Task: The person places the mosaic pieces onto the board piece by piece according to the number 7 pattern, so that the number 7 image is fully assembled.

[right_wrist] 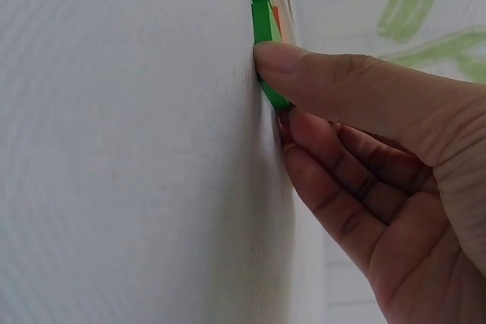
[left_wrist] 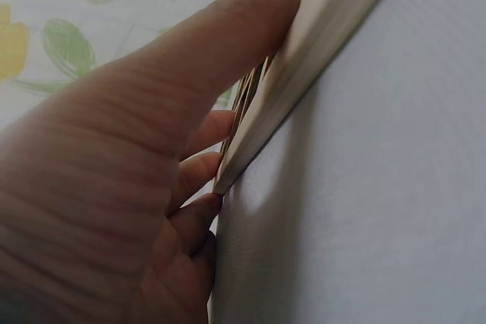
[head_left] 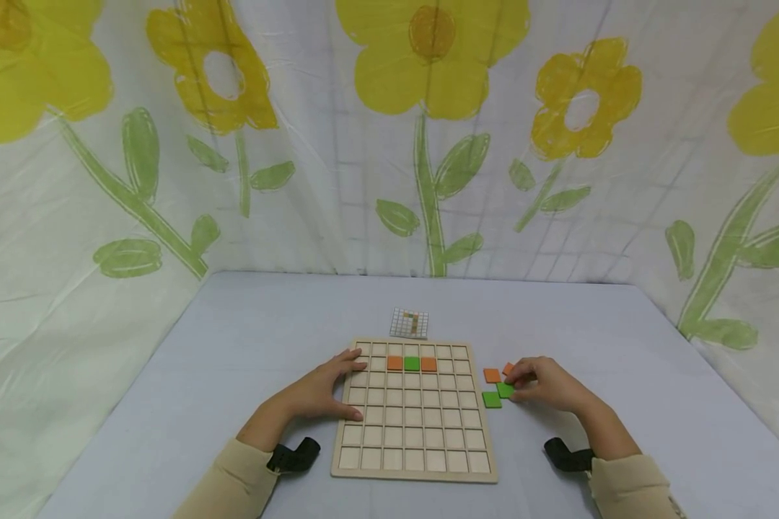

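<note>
A wooden grid board (head_left: 414,477) lies flat on the table, with two orange tiles (head_left: 394,363) and a green tile (head_left: 412,364) between them in its second row. My left hand (head_left: 318,389) rests on the board's left edge, thumb and fingers spread apart. In the left wrist view that thumb lies over the board's rim (left_wrist: 281,85). Right of the board, my right hand (head_left: 548,386) pinches a loose green tile (head_left: 504,390) between thumb and fingertips. Touching it is another green tile (head_left: 491,400); an orange tile (head_left: 491,375) lies just above. The fingers partly hide a further orange tile (head_left: 509,368).
Beyond the board's far edge lies a small card (head_left: 410,324) printed with a coloured grid pattern. The pale table (head_left: 266,310) reaches back to a curtain (head_left: 324,216) with yellow flowers. A black wrist device (head_left: 295,455) is strapped to each arm.
</note>
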`<state>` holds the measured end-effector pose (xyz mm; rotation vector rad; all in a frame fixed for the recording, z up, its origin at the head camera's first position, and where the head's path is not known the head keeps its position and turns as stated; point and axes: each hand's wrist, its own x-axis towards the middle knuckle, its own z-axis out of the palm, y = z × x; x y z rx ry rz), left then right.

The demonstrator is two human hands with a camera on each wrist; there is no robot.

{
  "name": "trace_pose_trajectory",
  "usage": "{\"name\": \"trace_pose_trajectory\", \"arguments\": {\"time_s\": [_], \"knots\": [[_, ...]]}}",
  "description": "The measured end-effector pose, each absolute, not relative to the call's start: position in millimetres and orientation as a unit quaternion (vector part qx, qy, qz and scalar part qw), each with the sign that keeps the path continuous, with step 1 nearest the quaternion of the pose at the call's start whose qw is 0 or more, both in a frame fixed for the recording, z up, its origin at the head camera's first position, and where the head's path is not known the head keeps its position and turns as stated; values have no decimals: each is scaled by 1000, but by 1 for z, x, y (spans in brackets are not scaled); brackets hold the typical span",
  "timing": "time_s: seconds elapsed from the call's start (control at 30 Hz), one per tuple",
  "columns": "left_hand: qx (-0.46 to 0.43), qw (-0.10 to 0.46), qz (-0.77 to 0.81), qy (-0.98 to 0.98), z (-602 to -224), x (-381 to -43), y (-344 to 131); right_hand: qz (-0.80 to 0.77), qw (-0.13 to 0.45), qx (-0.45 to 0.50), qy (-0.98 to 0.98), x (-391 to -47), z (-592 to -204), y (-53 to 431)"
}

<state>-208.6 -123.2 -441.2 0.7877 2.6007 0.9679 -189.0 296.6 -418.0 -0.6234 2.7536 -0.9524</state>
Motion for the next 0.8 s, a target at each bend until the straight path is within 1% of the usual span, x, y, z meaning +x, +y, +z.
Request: {"name": "trace_pose_trajectory", "arguments": {"time_s": [0.37, 0.8], "knots": [[270, 126, 333, 894, -439, -206, -122, -309, 80, -203, 926, -189, -414, 298], [264, 127, 333, 896, -438, -206, -122, -317, 69, -228, 918, -197, -406, 288]]}}
